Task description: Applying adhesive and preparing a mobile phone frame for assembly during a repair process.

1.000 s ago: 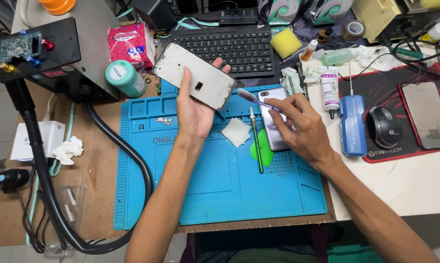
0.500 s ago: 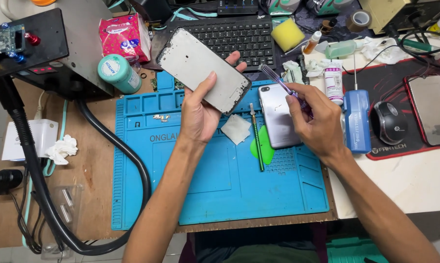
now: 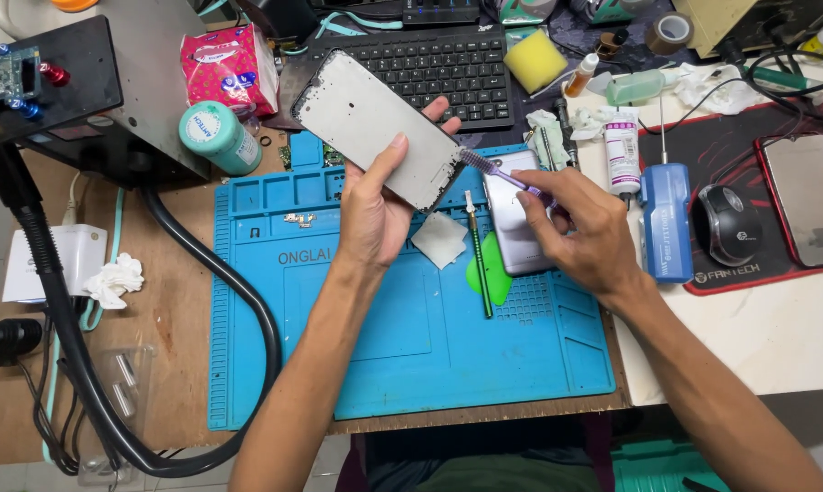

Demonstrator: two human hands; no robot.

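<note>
My left hand holds a grey metal phone frame tilted up above the blue work mat. My right hand grips a small purple brush, and its bristles touch the lower right edge of the frame. Under my right hand a silver phone back lies on the mat. Beside it are a green-handled tool, a green pick and a white square pad.
A black keyboard sits behind the mat. To the right are a blue electric screwdriver, a white bottle, a mouse and another phone on a black-red pad. A teal can, pink packet and thick black hose are at left.
My left hand lifted the frame higher and tilted it. My right hand moved up off the silver phone and brought the purple brush to the frame's edge.
</note>
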